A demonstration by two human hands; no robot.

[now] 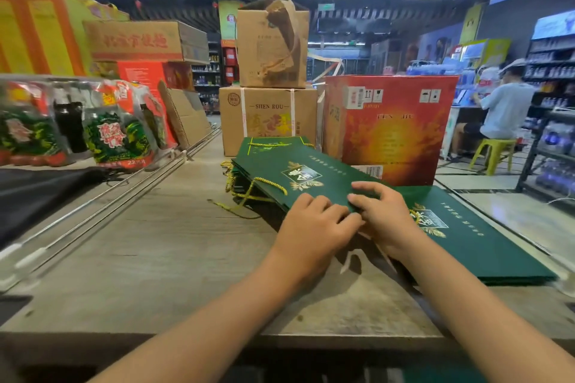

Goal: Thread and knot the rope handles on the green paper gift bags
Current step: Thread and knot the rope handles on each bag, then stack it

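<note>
Both hands met at the near edge of a flat dark-green paper gift bag (pixel 298 177) lying on a stack on the grey wooden desk (pixel 149 246). The left hand (pixel 314 221) and right hand (pixel 381 211) had fingers curled, pinching that edge. A gold twisted rope handle (pixel 264 182) lay across the bag's left end.

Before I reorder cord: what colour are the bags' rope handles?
Gold-yellow rope handles, clearest in the head view.

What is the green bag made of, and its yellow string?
The green bag looks like stiff, smooth matte paper: it lies flat with crisp edges and shiny gold print. Its yellow string looks like twisted cord, probably a glossy synthetic, judging by its ridges.
</note>
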